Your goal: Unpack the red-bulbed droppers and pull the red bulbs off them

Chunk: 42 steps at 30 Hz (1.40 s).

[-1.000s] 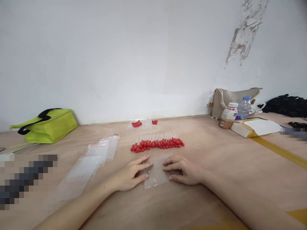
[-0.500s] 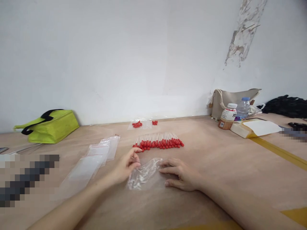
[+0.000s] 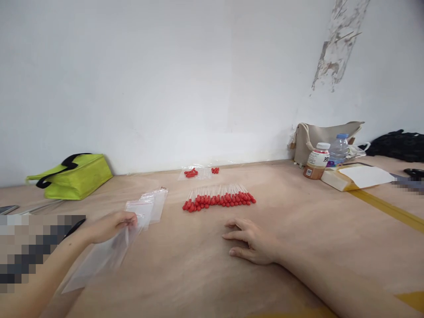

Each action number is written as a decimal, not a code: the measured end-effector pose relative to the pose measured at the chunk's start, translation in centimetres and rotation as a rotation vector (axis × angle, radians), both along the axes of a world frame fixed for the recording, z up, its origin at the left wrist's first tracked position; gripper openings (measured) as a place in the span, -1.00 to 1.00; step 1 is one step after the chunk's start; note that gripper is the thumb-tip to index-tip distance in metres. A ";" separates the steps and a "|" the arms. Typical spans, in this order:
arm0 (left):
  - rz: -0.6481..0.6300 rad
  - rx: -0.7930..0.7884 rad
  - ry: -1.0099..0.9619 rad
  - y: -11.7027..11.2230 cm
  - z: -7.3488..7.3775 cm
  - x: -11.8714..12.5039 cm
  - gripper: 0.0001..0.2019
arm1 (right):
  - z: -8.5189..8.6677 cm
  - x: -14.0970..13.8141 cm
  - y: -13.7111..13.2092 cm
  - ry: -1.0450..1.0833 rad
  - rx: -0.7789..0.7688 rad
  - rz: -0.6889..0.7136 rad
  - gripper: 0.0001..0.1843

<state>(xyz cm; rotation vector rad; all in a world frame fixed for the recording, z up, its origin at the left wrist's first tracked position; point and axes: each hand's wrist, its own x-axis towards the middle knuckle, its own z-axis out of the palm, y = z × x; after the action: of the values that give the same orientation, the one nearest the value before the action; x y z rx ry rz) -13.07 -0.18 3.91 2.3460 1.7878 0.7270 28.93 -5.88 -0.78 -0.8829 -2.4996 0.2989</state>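
My left hand [image 3: 115,226] is at the left of the table, fingers pinched on a clear plastic zip bag [image 3: 102,260] that hangs blurred below them. Just beyond it lie more overlapping clear zip bags [image 3: 155,207] with red seal lines. Near the middle, my right hand [image 3: 253,242] rests on the table, its fingers spread and holding nothing. Ahead of it is a row of thin pale sticks with red tips [image 3: 218,199]. Farther back, close to the wall, a clear bag [image 3: 202,173] lies with small red pieces [image 3: 191,173] showing.
A lime-green bag [image 3: 77,179] with a black strap stands at the back left. On the right are a brown-and-white bottle [image 3: 317,161], a clear bottle [image 3: 339,150], a beige bag [image 3: 301,145] and a box with white paper [image 3: 367,176]. Yellow tape [image 3: 387,212] crosses the table.
My left hand has moved left from the middle to the zip bags. The crumpled clear plastic between my hands is gone from there. My right hand has stayed almost in place.
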 end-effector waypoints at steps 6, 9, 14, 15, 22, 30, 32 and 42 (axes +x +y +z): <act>-0.120 0.092 0.245 0.9 0.7 -2.2 -0.69 | -0.1 -0.2 -0.1 0.009 0.043 -0.008 -0.59; -0.043 0.132 0.327 0.1 -0.8 0.1 -0.60 | -0.1 -0.2 0.4 0.053 0.145 -0.095 -0.68; 0.018 -0.196 0.402 -0.6 -2.8 4.3 -0.47 | -0.1 1.2 2.2 0.161 0.334 -0.315 -0.77; 0.027 -0.237 0.394 -0.4 -2.9 4.6 -0.47 | -0.1 1.6 2.6 0.162 0.356 -0.349 -0.77; 0.101 -0.258 0.390 2.5 -2.1 4.0 -0.43 | -0.1 3.7 6.0 0.181 0.376 -0.530 -0.67; -0.221 0.093 0.357 3.2 -1.4 11.9 -0.36 | -0.4 3.6 8.8 0.030 0.102 -0.552 -0.16; -0.311 0.138 0.385 3.6 -1.4 14.4 -0.34 | -0.8 3.6 9.3 0.034 0.059 -0.544 -0.11; -0.408 0.146 0.344 6.0 -2.6 17.7 -0.48 | -1.1 3.5 11.8 0.112 -0.074 -0.376 -0.09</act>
<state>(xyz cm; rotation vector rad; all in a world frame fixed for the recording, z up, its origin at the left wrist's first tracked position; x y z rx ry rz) 4.58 5.83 1.29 2.9505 1.3103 0.4275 32.47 5.91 -1.90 -1.3023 -2.1761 0.3045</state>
